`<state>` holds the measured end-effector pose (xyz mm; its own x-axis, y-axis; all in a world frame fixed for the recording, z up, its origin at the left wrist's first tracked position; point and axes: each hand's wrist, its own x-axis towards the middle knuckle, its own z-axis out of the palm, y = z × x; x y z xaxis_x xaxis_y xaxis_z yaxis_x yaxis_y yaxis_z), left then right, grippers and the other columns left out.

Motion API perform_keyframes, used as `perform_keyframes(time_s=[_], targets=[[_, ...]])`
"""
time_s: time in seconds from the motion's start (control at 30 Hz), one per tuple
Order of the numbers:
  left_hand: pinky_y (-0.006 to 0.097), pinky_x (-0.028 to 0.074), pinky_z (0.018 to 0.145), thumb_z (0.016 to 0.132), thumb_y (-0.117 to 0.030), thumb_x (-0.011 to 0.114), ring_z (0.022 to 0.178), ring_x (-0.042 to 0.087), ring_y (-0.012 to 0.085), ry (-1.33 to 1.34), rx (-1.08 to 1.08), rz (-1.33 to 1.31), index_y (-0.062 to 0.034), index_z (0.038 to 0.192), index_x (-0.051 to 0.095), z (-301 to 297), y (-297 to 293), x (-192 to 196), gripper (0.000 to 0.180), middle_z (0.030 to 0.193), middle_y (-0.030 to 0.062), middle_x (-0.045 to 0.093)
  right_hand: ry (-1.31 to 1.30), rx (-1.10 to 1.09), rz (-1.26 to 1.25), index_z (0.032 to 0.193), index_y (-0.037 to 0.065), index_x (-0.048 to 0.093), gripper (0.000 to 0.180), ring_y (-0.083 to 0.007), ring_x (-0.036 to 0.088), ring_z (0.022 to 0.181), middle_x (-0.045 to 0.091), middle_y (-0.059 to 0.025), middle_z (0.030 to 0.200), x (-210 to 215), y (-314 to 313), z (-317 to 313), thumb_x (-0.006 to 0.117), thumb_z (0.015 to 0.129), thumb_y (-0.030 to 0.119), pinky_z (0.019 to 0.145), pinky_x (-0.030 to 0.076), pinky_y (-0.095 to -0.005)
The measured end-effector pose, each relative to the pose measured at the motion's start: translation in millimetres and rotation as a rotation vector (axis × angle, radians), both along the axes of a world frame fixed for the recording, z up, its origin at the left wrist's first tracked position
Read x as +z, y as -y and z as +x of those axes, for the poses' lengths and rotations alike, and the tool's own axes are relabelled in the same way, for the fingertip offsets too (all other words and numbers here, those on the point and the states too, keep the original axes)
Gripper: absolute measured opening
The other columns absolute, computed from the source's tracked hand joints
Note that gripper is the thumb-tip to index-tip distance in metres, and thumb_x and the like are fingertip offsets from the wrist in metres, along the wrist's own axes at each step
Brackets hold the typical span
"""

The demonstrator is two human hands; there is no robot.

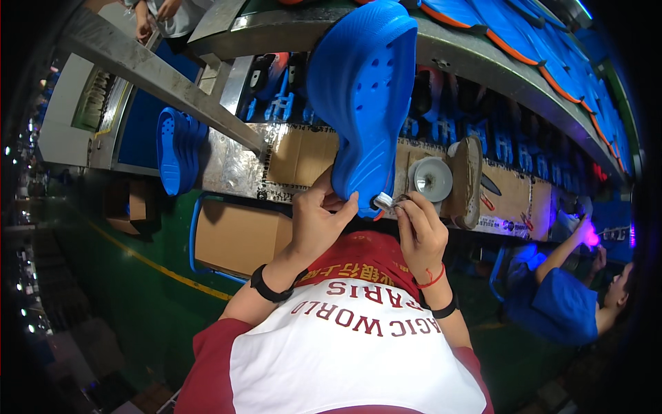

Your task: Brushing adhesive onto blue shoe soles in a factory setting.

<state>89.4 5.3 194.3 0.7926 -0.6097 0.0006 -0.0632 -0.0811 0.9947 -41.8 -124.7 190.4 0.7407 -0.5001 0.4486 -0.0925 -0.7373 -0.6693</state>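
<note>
A large blue foam clog (364,96) with round vent holes is held upright in front of me. My left hand (318,222) grips its lower heel end, thumb against the edge. My right hand (418,231) is closed on a small grey tool (383,201) whose tip touches the clog's bottom edge. Both wrists wear black bands, and a red string circles the right one.
A cardboard-covered workbench (303,155) runs behind the clog, with a round grey disc (431,179) and a worn brush-like block (470,181) on it. Stacked blue clogs (176,148) stand at left. More blue soles (510,27) lie on the conveyor above. A co-worker in blue (562,297) sits at right.
</note>
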Motion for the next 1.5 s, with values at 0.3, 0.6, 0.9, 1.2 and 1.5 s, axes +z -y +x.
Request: perform_keyframes(time_s=[0.3, 0.6, 0.9, 1.2, 1.5], targets=[[0.028, 0.054, 0.079, 0.081, 0.004, 0.064, 0.09, 0.065, 0.0167, -0.107, -0.027, 0.049, 0.007, 0.11, 0.054, -2, -2, 2, 0.031, 0.101, 0.015, 0.065, -0.014, -0.059, -0.05, 0.091, -0.001, 0.062, 0.014, -0.0302, 0.064, 0.072, 0.063, -0.0165, 0.096, -6, 2, -9, 0.065, 0.078, -0.003, 0.061, 0.052, -0.033], [0.032, 0.059, 0.066, 0.08, 0.001, 0.066, 0.085, 0.065, 0.0192, -0.22, -0.179, -0.25, 0.0008, 0.118, 0.031, 66, 24, 52, 0.052, 0.098, 0.0159, 0.063, 0.069, -0.19, 0.14, 0.089, -0.004, 0.062, 0.01, -0.0213, 0.06, 0.064, 0.063, -0.0172, 0.094, 3, 14, -20, 0.064, 0.08, -0.004, 0.056, 0.046, -0.0274], [0.037, 0.059, 0.081, 0.092, 0.0, 0.049, 0.103, 0.06, 0.0369, -0.789, -0.254, -0.848, 0.0171, 0.112, 0.042, 290, 160, 147, 0.027, 0.115, 0.03, 0.053, 0.024, -0.217, 0.178, 0.088, -0.004, 0.062, 0.008, -0.0258, 0.06, 0.067, 0.063, -0.0177, 0.092, -1, 10, -20, 0.064, 0.081, -0.002, 0.058, 0.046, -0.0297], [0.018, 0.038, 0.043, 0.097, -0.02, 0.049, 0.058, 0.06, 0.0111, -0.133, -0.015, -0.546, -0.0011, 0.113, 0.059, 182, 49, 42, 0.027, 0.098, 0.0156, 0.067, 0.025, -0.184, 0.218, 0.088, -0.003, 0.062, 0.008, -0.0258, 0.061, 0.069, 0.063, -0.0159, 0.09, -15, 0, -6, 0.065, 0.082, 0.001, 0.06, 0.048, -0.0302], [0.037, 0.043, 0.083, 0.087, -0.037, 0.057, 0.101, 0.052, 0.0249, -0.268, 1.578, 0.098, -0.0007, 0.13, 0.04, 253, -275, -211, 0.058, 0.118, 0.0145, 0.05, -0.066, -0.102, 0.201, 0.089, -0.002, 0.062, 0.008, -0.0253, 0.063, 0.071, 0.063, -0.0147, 0.09, -15, -21, 38, 0.064, 0.081, -0.001, 0.058, 0.049, -0.0301]])
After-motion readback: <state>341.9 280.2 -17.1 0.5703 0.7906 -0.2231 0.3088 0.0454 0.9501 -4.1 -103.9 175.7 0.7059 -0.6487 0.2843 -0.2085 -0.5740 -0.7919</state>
